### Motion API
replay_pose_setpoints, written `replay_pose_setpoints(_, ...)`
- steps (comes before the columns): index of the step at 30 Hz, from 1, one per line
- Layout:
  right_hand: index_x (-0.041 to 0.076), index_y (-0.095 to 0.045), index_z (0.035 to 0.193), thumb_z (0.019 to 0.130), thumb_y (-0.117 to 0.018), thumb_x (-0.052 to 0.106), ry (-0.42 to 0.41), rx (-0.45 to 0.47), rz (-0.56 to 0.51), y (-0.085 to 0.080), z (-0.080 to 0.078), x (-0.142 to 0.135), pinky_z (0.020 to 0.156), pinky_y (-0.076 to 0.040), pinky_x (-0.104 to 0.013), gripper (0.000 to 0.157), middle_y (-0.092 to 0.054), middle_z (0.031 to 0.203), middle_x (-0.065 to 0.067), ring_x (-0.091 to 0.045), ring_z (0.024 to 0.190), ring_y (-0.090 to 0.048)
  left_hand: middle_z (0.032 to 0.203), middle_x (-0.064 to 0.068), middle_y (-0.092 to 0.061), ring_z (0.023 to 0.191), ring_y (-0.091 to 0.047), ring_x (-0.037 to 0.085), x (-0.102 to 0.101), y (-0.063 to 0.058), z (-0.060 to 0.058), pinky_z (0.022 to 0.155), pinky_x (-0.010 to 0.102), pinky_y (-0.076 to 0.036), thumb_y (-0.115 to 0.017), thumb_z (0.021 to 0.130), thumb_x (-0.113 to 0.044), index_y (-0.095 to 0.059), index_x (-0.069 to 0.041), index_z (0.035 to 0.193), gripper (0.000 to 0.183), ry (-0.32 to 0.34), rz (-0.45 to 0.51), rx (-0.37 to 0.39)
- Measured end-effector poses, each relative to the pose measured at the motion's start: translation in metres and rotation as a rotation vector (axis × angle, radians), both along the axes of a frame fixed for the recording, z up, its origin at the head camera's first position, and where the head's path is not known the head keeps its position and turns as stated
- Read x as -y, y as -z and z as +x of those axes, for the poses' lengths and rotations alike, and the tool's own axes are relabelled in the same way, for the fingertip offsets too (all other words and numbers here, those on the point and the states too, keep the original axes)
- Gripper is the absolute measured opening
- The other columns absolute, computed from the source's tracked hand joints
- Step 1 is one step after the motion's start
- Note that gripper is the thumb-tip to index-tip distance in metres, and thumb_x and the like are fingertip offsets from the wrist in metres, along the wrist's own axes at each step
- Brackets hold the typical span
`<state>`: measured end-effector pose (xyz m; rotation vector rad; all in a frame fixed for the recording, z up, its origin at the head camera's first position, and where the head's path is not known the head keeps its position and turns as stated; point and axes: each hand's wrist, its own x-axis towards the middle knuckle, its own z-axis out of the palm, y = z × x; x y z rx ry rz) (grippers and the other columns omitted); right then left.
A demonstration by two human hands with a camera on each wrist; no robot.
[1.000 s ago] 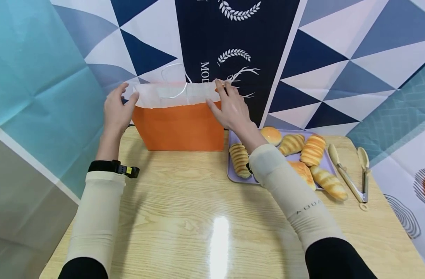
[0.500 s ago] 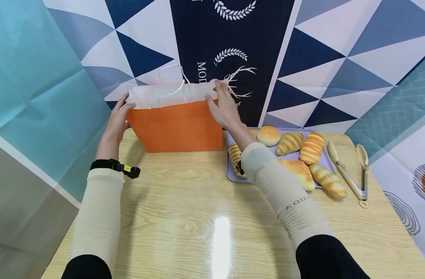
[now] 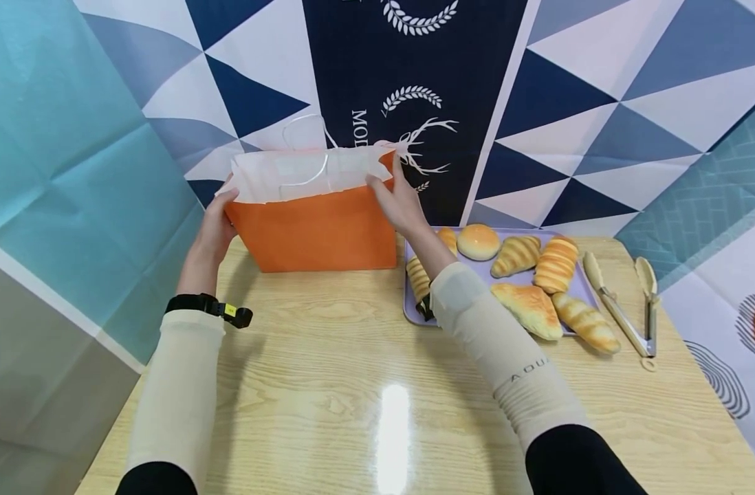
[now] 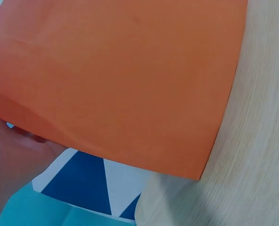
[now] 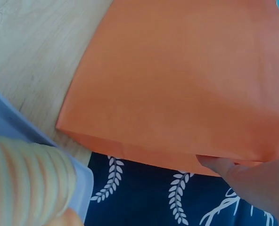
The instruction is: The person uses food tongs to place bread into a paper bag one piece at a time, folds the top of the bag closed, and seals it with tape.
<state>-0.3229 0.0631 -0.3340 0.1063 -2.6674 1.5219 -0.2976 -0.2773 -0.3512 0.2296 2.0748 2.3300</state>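
An orange paper bag (image 3: pixel 315 234) with a white inside stands upright at the back of the table, its mouth facing up. White cord handles (image 3: pixel 309 180) rise at its top. My left hand (image 3: pixel 213 223) holds the left side near the rim, thumb in front and the other fingers mostly hidden behind. At the right top corner my right hand (image 3: pixel 402 203) grips the rim, its thumb on the front. In the right wrist view a finger of the right hand (image 5: pixel 252 181) presses into the bag's folded side. The left wrist view shows the left hand (image 4: pixel 21 160) along the bag's edge.
Right of the bag lies a lavender tray (image 3: pixel 522 278) with several breads, among them a round bun (image 3: pixel 478 242) and a croissant (image 3: pixel 516 256). A long roll (image 3: pixel 584 323) overhangs its edge. Spread tongs (image 3: pixel 619 320) lie farther right. A patterned cloth (image 3: pixel 260 89) hangs behind.
My left hand has moved down and closed onto the bag's left side. The right hand has shifted from the top rim to the right corner. The bag's mouth has spread slightly wider.
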Motion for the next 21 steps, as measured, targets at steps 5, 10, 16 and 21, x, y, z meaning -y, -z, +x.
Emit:
replay_pose_setpoints(5,0.038,0.002,0.158,0.091,-0.04,0.069,-0.036,0.001,-0.01,0.001,0.005,-0.001,0.119,-0.027,-0.04,0.085,-0.027,0.161,-0.005,-0.018,0.139,-0.032,0.155,0.002,-0.027,0.137,-0.025,0.021,0.001,-0.001,0.009,0.114,0.061,-0.012,-0.042,0.1,-0.041,-0.019,-0.034,0.158,0.062,-0.003,0.002,-0.012)
replay_pose_setpoints(10,0.038,0.004,0.158,0.092,-0.04,0.068,-0.063,0.02,-0.009,0.002,0.015,-0.001,0.12,-0.024,-0.042,0.085,-0.022,0.163,-0.003,-0.02,0.141,-0.027,0.135,-0.002,-0.046,0.129,-0.035,0.019,0.0,-0.003,0.024,0.11,0.06,-0.018,-0.039,0.102,-0.035,-0.032,-0.022,0.153,0.053,0.015,-0.011,-0.04)
replay_pose_setpoints(16,0.036,0.001,0.159,0.092,-0.042,0.067,-0.109,0.029,-0.039,0.003,0.03,-0.001,0.12,-0.022,-0.044,0.086,-0.018,0.163,0.01,-0.018,0.143,-0.023,0.116,-0.007,-0.055,0.114,-0.046,0.011,0.005,0.001,0.046,0.098,0.047,-0.027,-0.04,0.103,-0.03,-0.051,-0.021,0.13,0.03,0.027,0.011,-0.055)
replay_pose_setpoints(21,0.047,0.0,0.156,0.089,-0.042,0.074,-0.137,0.052,-0.043,0.006,0.041,-0.002,0.118,-0.025,-0.046,0.084,-0.022,0.162,0.008,-0.018,0.141,-0.026,0.128,-0.005,-0.052,0.123,-0.041,0.015,0.008,0.001,0.061,0.097,0.046,-0.028,-0.039,0.104,-0.03,-0.043,-0.021,0.145,0.043,0.039,0.007,-0.063)
